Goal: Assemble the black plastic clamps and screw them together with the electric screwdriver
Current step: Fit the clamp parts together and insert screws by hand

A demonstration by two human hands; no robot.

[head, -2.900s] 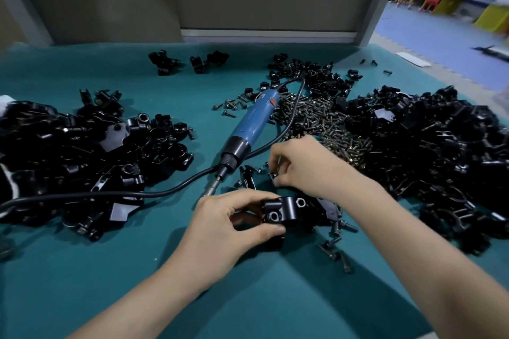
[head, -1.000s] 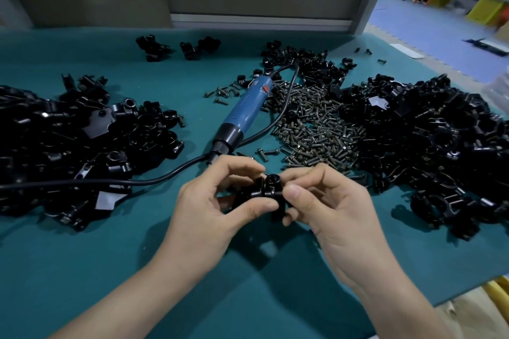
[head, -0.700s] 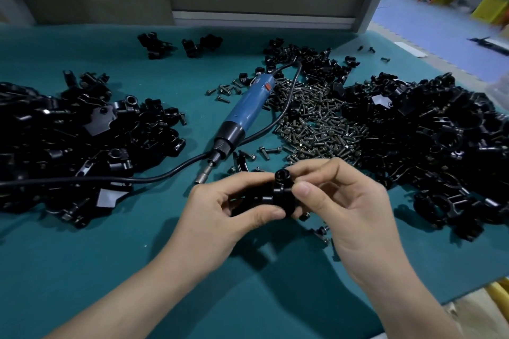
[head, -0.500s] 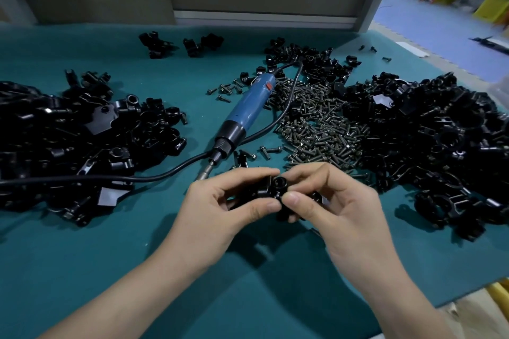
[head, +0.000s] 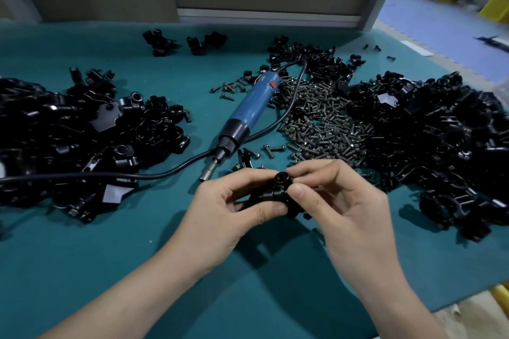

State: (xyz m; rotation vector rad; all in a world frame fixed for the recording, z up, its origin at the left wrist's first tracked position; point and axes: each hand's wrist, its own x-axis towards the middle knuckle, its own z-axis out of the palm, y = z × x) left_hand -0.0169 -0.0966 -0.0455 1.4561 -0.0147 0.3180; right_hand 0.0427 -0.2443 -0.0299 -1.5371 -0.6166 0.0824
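Teal desk (head: 82, 270) layout unchanged, electric screwdriver (head: 253, 110) lying untouched by the screws (head: 322, 124). Now holding clamp (head: 278, 192) just above the desk instead of on it, pinched by left hand (head: 228, 217) and right hand (head: 349, 209) together. Probably mating halves; screw and driver likely next.

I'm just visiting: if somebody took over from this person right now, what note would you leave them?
Left hand and right hand both pinch one black clamp above the table.
Electric screwdriver lies unheld beyond them, screws heaped to its right; loose clamp parts piled left and right.
Done: clamp pieces seem joined. Left: likely driving its screw, then the piles.
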